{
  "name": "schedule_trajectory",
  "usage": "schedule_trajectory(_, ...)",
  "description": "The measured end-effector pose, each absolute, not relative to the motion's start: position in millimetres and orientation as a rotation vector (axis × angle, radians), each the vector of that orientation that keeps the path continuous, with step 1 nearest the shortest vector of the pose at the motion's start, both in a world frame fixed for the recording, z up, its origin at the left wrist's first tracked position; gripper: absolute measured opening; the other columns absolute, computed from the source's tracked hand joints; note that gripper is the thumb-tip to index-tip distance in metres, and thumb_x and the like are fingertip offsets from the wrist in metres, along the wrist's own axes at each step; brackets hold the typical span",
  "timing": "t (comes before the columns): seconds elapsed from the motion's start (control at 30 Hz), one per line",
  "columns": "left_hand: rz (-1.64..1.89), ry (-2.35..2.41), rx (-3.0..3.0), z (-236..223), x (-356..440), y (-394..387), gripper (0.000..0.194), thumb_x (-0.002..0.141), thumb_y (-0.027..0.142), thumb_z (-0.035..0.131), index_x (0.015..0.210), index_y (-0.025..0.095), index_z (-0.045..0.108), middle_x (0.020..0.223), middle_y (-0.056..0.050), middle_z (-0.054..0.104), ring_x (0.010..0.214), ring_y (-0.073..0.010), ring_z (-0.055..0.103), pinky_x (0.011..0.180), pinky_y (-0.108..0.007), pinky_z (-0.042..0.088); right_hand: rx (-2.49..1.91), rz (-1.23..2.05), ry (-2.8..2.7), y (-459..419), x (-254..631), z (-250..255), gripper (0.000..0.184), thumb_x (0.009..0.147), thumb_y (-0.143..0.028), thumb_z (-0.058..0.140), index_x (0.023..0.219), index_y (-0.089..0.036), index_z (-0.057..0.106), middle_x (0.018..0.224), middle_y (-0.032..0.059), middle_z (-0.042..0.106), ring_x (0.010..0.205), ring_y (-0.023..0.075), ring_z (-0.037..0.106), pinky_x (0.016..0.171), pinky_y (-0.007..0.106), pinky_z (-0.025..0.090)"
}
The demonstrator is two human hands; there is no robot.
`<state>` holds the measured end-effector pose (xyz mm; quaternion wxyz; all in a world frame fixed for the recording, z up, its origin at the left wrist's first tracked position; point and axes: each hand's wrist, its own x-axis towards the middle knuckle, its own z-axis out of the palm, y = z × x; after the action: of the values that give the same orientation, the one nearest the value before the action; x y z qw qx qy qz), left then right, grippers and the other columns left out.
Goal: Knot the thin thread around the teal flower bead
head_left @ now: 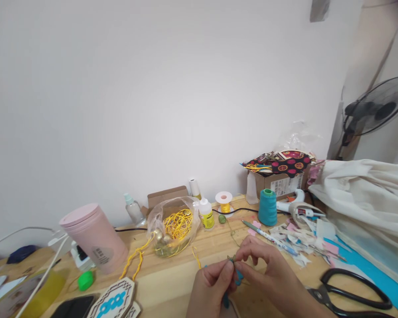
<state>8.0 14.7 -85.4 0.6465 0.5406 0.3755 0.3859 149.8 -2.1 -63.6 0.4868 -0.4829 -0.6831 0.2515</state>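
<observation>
My left hand (212,285) and my right hand (268,269) meet low in the view, fingers pinched closely together. Between them is a small blue piece (239,278) that looks like crochet or cord work, mostly covered by the fingers. My left thumb and forefinger grip it. Olive-green thread (232,257) shows at the fingertips, and my right hand pinches there too. A strand seems to run back toward a small green yarn ball (222,219) on the table. A yellow cord end (196,258) lies beside my left hand.
Black-handled scissors (354,291) lie at the right, near paper scraps (295,236) and a teal thread cone (267,208). Behind are a glue bottle (206,215), a yellow wire spool (224,204) and a bag of yellow cord (177,227). A pink tumbler (94,238) stands left.
</observation>
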Motion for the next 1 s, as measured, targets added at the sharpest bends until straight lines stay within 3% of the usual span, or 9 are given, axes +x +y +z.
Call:
schedule_trajectory(0.5,0.852,0.831,1.152,-87,8,15,0.035,0.064,0.047,0.061,0.06,0.013,0.062,0.055,0.0,0.048,0.053,-0.0107,0.037,0.053,-0.024,0.025,-1.19,0.633,-1.677,-2,151,-67,0.01,0.07,-0.012,0.053,0.064,-0.016,0.059,0.064,-0.0001,0.053,0.063,0.0135,0.047,0.056,0.024,0.036)
schedule_trajectory(0.73,0.834,0.907,1.362,-76,9,14,0.038,0.069,0.049,0.055,0.054,0.014,0.056,0.051,0.003,0.037,0.053,-0.0112,0.031,0.051,-0.024,0.022,-1.262,0.683,-1.639,-4,152,-66,0.006,0.07,-0.02,0.054,0.066,-0.017,0.058,0.063,-0.0011,0.051,0.058,0.0124,0.04,0.052,0.023,0.033)
schedule_trajectory(1.0,0.803,0.94,1.445,-70,8,11,0.039,0.066,0.052,0.055,0.052,0.015,0.058,0.05,0.002,0.04,0.052,-0.0115,0.03,0.051,-0.024,0.024,-1.157,1.068,-1.391,3,152,-64,0.013,0.065,-0.028,0.053,0.061,-0.016,0.053,0.056,-0.0014,0.051,0.052,0.0115,0.044,0.048,0.022,0.034)
